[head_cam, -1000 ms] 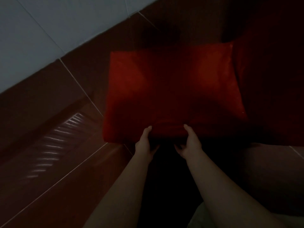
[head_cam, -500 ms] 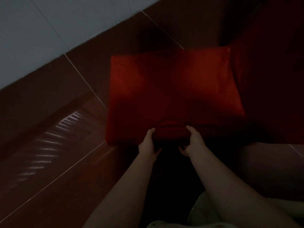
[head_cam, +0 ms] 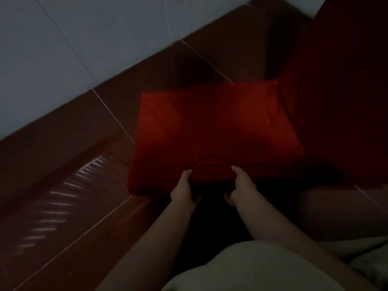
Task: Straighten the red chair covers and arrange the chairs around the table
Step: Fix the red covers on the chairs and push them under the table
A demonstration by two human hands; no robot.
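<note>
Little moved beyond the view tilting: left hand and right hand keep gripping the bunched front edge of the red chair cover, lower centre; straightening looks unfinished.

Red chair cover, glossy brown-red floor tiles, pale grey wall tiles, seemingly off-white garment

You're in a dim indoor room, home or dining hall you can't tell: glossy brown floor tiles meet a pale tiled wall, with a red chair cover nearby
</note>
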